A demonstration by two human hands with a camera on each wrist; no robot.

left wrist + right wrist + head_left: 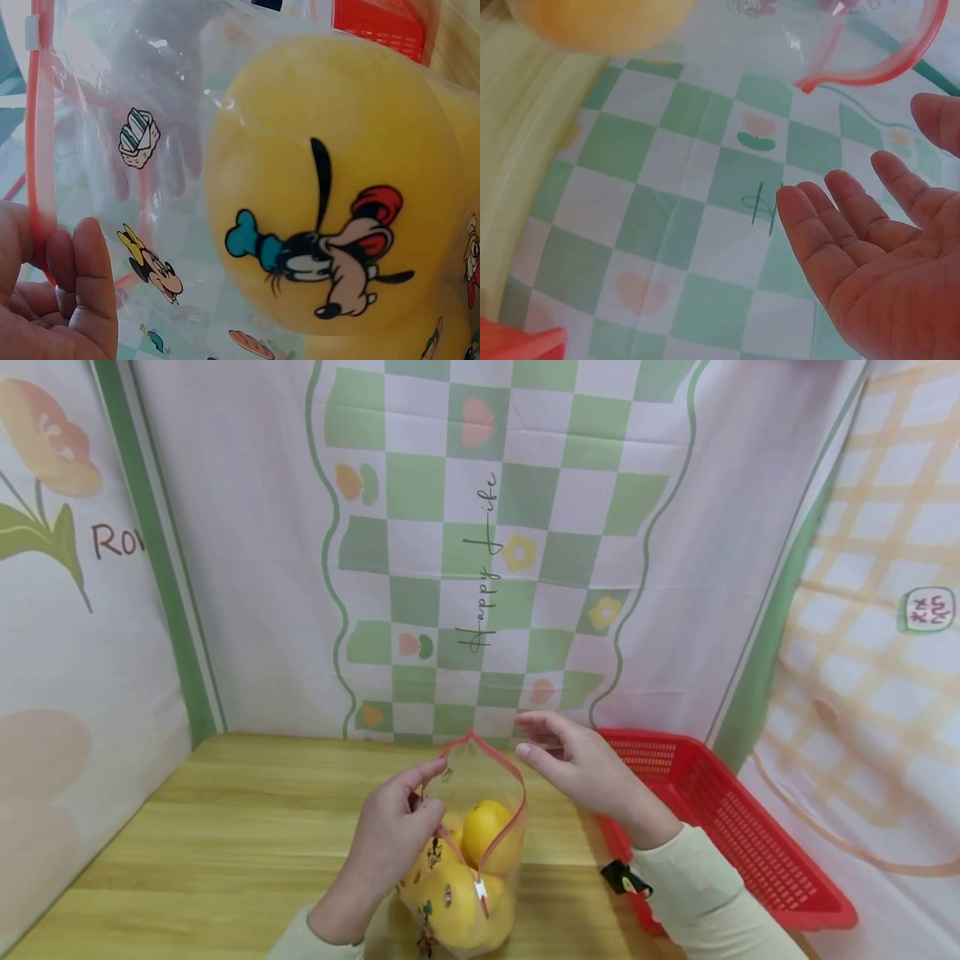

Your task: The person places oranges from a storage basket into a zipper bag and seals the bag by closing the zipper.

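Note:
A clear zip bag (522, 777) with red edging and cartoon prints stands on the table, its mouth open. A white slider (481, 888) sits at the near end of the zip. Inside are several round yellow fruits (486, 828); one fruit (337, 97) fills much of the left wrist view, behind the printed film. My left hand (396, 827) pinches the left side of the bag's red rim between thumb and fingers. To the right of the mouth, my right hand (581, 768) hovers apart from the bag, fingers loosely spread and holding nothing, as the right wrist view shows.
A red plastic basket (757, 835) with perforated walls stands at the right, under my right forearm. The wooden table (247, 835) ends at a checkered cloth backdrop (416, 602). Printed cloths hang on both sides. A black strap (622, 878) is by the right sleeve.

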